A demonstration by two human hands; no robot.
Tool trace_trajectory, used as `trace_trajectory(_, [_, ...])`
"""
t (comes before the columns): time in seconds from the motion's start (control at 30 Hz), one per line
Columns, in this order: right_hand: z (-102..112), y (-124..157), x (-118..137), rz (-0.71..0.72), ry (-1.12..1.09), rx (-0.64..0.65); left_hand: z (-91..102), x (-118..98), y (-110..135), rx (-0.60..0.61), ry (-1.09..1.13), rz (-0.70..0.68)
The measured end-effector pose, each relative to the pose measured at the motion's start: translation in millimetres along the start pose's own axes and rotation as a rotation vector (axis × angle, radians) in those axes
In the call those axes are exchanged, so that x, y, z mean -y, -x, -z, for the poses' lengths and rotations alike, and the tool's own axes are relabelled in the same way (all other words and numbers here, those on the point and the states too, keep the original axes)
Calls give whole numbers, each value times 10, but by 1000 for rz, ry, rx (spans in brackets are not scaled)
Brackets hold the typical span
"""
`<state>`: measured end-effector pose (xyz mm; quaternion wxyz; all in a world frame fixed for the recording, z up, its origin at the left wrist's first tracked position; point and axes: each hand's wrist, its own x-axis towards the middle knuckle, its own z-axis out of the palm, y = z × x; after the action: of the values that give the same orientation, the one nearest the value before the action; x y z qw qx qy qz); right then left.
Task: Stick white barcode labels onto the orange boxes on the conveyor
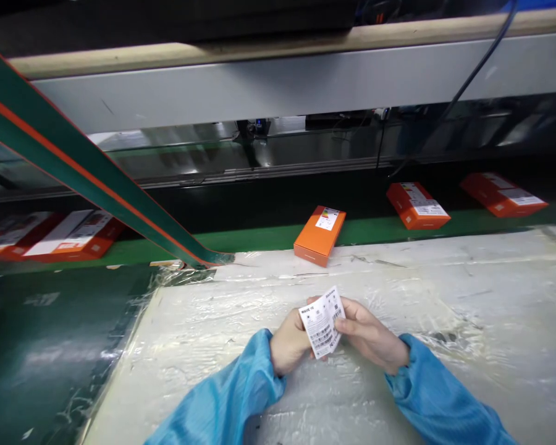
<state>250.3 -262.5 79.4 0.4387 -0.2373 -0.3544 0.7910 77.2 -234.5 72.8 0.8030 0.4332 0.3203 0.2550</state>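
A small white label sheet (322, 321) printed with barcodes and small text is held up at the middle of my view. My left hand (290, 343) pinches its left edge, and my right hand (368, 334) grips its right edge. Both hands hover just over a plastic-covered white work surface (398, 290), and blue sleeves (227, 395) cover my forearms. The nearest orange box (319, 236), with a white sticker on top, lies askew past the bench edge, out of reach of my fingers.
Several other orange boxes, such as one (417, 205) to the right, ride on a green conveyor belt (254, 238). A green rail with an orange stripe (88, 167) slants across the upper left. A dark green mat (50, 352) lies to the left.
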Motion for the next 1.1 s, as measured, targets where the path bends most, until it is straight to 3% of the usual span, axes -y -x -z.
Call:
trace_trajectory(0.1, [-29,-15,72,-28,45,70,-64,49,-24,-25,33,57])
trace_trajectory(0.23, [-59,-33,109,-75,104,113,-135,197,-47,52,108,148])
trace_trajectory(0.33, [-37,-46,146,-62,128,85,-35,209,-112,78,25,145])
trace_trajectory(0.43, [131,-194,296,141,150,-164,324,-73,-376,-100,-271,-90])
trace_trajectory(0.53, [491,-583,562,459,77,-496,786,-573,-903,-606,-482,-529])
trace_trajectory(0.6, [774,-913,731,572,-11,-715,975,-860,-1308,-708,-451,-441])
trace_trajectory(0.63, [902,-1068,795,566,-62,-828,1006,-951,-1489,-670,-437,-387])
trace_trajectory(0.7, [1095,-1304,869,567,-110,-930,956,-998,-1761,-532,-409,-292])
trace_trajectory(0.8, [1199,-1401,851,578,-127,-940,740,-734,-1885,-337,-386,-236])
trace_trajectory(0.87, [1165,-1300,777,590,-117,-902,590,-413,-1792,-322,-378,-272])
trace_trajectory(1.0, [953,-829,575,555,-63,-794,282,202,-1297,-442,-355,-462])
trace_trajectory(1.1, [751,-370,453,449,68,-702,67,426,-829,-389,-385,-485])
